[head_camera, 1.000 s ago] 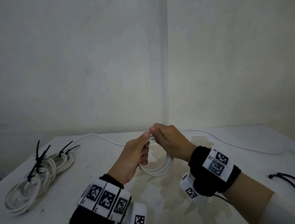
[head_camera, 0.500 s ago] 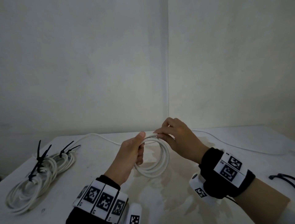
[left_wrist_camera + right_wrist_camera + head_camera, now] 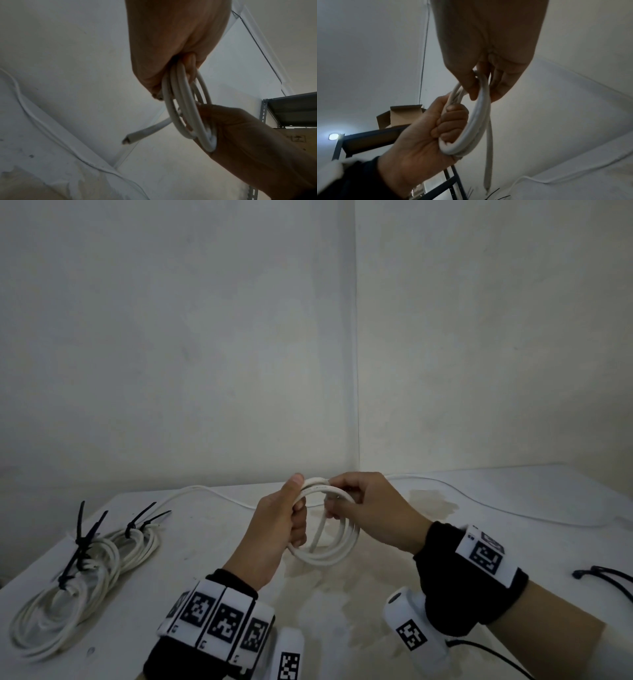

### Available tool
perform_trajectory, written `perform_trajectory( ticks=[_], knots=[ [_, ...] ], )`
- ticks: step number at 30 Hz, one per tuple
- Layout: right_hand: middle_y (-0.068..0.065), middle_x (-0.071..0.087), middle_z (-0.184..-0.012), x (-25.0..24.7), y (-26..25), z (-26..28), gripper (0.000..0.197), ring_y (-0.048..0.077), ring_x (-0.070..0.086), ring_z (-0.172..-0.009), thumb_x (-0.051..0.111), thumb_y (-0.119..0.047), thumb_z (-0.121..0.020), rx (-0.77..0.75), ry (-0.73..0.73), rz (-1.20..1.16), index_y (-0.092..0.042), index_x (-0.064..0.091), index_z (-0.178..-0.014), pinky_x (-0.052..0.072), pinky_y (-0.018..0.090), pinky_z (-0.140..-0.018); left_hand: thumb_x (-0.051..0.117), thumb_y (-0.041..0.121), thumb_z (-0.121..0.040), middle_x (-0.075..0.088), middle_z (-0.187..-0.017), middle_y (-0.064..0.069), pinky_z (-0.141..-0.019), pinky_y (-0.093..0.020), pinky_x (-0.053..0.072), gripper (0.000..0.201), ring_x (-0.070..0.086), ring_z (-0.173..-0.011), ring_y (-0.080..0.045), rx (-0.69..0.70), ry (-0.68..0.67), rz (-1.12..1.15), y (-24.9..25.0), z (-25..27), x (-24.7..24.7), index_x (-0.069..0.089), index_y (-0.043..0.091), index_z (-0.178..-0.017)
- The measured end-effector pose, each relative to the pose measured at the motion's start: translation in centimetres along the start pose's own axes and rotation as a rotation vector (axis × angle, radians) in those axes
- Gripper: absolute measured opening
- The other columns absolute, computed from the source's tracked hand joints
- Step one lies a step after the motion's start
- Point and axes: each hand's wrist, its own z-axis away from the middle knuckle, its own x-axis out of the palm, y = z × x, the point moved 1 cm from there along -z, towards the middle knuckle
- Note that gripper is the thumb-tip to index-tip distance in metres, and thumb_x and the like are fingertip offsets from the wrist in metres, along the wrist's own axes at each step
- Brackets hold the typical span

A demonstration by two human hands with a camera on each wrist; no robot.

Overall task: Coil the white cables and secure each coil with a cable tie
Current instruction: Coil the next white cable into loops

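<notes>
A small coil of white cable (image 3: 329,553) hangs above the table between both hands. My left hand (image 3: 284,518) grips the coil's left side, thumb up on its top (image 3: 453,127). My right hand (image 3: 363,505) pinches the top turn of the coil (image 3: 481,86). In the left wrist view the coil (image 3: 187,108) shows several turns, and a cut cable end (image 3: 137,136) sticks out from it. That loose end hangs down in the right wrist view (image 3: 488,169). Loose white cable (image 3: 513,508) trails across the table at the back right.
Two finished white coils (image 3: 78,570) bound with black cable ties (image 3: 85,532) lie at the table's left. Loose black ties (image 3: 606,577) sit at the right edge. The table (image 3: 342,628) meets the walls at the back. A metal shelf (image 3: 291,109) stands nearby.
The right hand swung out, laid another turn on the coil and came back to its top. The left hand kept its grip on the coil.
</notes>
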Motion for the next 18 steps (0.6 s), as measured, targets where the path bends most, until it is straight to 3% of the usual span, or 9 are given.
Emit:
perform_trajectory(
  ticks=[2,6,9,13,18],
  knots=[
    [0.001,0.065,-0.069,0.15,0.03,0.05,0.01,0.009,0.063,-0.066,0.062,-0.005,-0.086,0.006,0.018,-0.064,-0.014,0.065,-0.084,0.053,0.03,-0.075,0.039,0.035,-0.095,0.023,-0.042,0.007,-0.046,-0.024,0.023,0.044,0.02,-0.037,-0.008,0.007,0.004,-0.013,0.1,-0.15,-0.04,0.032,0.015,-0.057],
    [0.003,0.065,-0.073,-0.01,0.18,0.05,0.006,0.004,0.058,-0.066,0.06,-0.009,-0.088,-0.003,0.012,-0.074,-0.007,0.065,-0.091,0.044,0.013,-0.063,0.041,0.036,-0.095,0.025,-0.042,0.007,-0.045,-0.022,0.024,0.045,0.021,-0.037,-0.008,0.024,0.013,-0.068,0.2,-0.45,-0.08,0.035,0.015,-0.056],
    [0.01,0.066,-0.073,0.15,0.05,0.27,0.007,0.011,0.066,-0.065,0.056,-0.001,-0.089,0.018,0.017,-0.22,0.0,0.061,-0.093,0.049,0.017,-0.061,0.041,0.037,-0.095,0.025,-0.042,0.007,-0.044,-0.021,0.024,0.046,0.021,-0.037,-0.008,0.029,0.012,-0.063,0.03,-0.48,0.0,0.035,0.015,-0.055],
    [0.009,0.064,-0.071,0.34,0.25,0.54,0.01,0.014,0.068,-0.061,0.055,0.004,-0.087,0.08,0.055,-0.413,-0.002,0.062,-0.09,0.053,0.019,-0.06,0.04,0.038,-0.095,0.027,-0.042,0.007,-0.04,-0.018,0.026,0.047,0.023,-0.037,-0.009,0.026,0.025,-0.092,-0.37,-0.55,0.09,0.036,0.015,-0.055],
    [0.005,0.065,-0.065,0.53,0.27,0.82,0.009,0.014,0.066,-0.058,0.053,-0.002,-0.088,0.173,-0.069,-0.534,-0.005,0.062,-0.089,0.053,0.021,-0.06,0.039,0.036,-0.096,0.029,-0.038,0.008,-0.041,-0.02,0.026,0.047,0.025,-0.036,-0.008,0.069,0.072,-0.139,-0.7,-0.67,-0.16,0.035,0.013,-0.055]
  ],
)
